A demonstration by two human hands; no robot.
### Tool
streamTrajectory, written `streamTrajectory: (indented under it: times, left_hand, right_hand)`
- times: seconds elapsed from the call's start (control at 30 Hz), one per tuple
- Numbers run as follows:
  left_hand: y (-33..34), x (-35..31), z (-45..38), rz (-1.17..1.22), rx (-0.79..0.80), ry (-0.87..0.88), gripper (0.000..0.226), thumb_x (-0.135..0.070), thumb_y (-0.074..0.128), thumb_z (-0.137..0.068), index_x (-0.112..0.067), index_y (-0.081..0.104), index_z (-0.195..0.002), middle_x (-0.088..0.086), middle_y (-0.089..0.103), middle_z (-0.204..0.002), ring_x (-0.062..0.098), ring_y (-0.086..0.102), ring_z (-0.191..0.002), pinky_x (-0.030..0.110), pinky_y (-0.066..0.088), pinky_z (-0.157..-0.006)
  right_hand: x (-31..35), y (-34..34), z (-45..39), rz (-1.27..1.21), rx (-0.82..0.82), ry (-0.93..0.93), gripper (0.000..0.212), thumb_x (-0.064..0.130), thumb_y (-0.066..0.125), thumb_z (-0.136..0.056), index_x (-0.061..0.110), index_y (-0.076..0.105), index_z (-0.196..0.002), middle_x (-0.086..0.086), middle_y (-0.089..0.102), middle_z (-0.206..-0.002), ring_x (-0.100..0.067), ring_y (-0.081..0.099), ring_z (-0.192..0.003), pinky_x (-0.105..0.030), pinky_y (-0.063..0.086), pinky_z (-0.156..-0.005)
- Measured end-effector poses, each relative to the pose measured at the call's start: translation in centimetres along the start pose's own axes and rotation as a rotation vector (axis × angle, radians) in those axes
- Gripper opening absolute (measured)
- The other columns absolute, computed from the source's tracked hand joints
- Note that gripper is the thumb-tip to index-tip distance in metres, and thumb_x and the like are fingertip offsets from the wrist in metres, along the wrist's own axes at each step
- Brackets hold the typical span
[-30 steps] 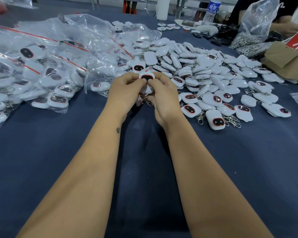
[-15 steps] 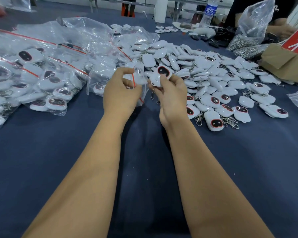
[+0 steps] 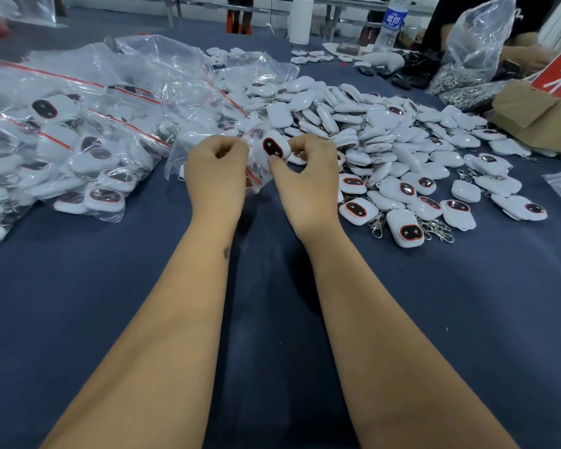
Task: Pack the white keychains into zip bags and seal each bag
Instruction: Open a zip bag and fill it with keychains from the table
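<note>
the person's left hand (image 3: pixel 216 170) pinches the edge of a small zip bag (image 3: pixel 256 176), fingers curled on the plastic. the right hand (image 3: pixel 306 179) has its fingers curled on the bag's other side, thumb up against a white keychain (image 3: pixel 272 148) that sits between the two hands at the bag's mouth, dark face toward the camera. can't tell if it's fully inside. all held just above the blue table (image 3: pixel 110 286). loose keychains (image 3: pixel 402 150) are piled to the right, packed bags (image 3: pixel 62 147) heaped to the left. a water bottle (image 3: pixel 392 24) stands at the far edge.
</note>
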State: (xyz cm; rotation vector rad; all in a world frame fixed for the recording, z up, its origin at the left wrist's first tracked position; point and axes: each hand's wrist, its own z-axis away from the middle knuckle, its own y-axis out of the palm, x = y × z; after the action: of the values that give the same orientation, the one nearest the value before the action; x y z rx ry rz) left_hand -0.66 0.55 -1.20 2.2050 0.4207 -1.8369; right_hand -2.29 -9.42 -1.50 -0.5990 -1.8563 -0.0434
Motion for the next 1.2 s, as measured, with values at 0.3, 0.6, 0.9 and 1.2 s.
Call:
streamTrajectory:
  times: [0.3,0.6,0.9,1.2]
  left_hand:
    - [0.4,-0.4,0.2,0.068,0.014,0.085,0.014,-0.015,0.062,-0.089,-0.018,0.074,-0.083,-0.009,0.061,-0.063,0.011,0.056,-0.061,0.028,0.049,-0.063]
    - [-1.2,-2.0,-0.5,0.425,-0.527,0.235,0.012,-0.010,0.055,-0.093,-0.017,0.057,-0.083,-0.001,0.052,-0.075,0.017,0.047,-0.068,0.037,0.044,-0.061]
    - [1.2,0.5,1.0,-0.500,0.353,0.171,0.014,-0.024,0.058,-0.093,-0.023,0.066,-0.104,-0.003,0.066,-0.083,0.028,0.066,-0.082,0.039,0.053,-0.074]
    - [-0.1,1.0,-0.2,-0.428,-0.024,0.035,0.017,-0.015,0.050,-0.085,-0.010,0.067,-0.085,0.000,0.057,-0.071,0.017,0.044,-0.064,0.026,0.035,-0.055]
  right_hand:
    - [-0.2,0.3,0.1,0.132,0.116,-0.147,0.037,0.017,0.056,-0.092,0.022,0.060,-0.129,0.005,0.061,-0.084,-0.012,0.053,-0.078,-0.036,0.050,-0.082]
    - [-0.3,-1.7,0.0,0.894,0.005,0.129,0.034,0.011,0.050,-0.075,0.014,0.051,-0.109,-0.010,0.046,-0.122,-0.032,0.038,-0.116,-0.040,0.026,-0.093]
    - [-0.2,-1.5,-0.2,0.338,0.001,0.071,0.037,0.004,0.043,-0.090,0.012,0.055,-0.124,-0.001,0.062,-0.106,-0.025,0.058,-0.100,-0.041,0.046,-0.087]
    - [-0.5,-0.5,-0.7,-0.521,0.005,0.451,0.055,-0.010,0.064,-0.084,0.007,0.049,-0.134,-0.016,0.064,-0.124,-0.028,0.065,-0.111,-0.041,0.052,-0.100]
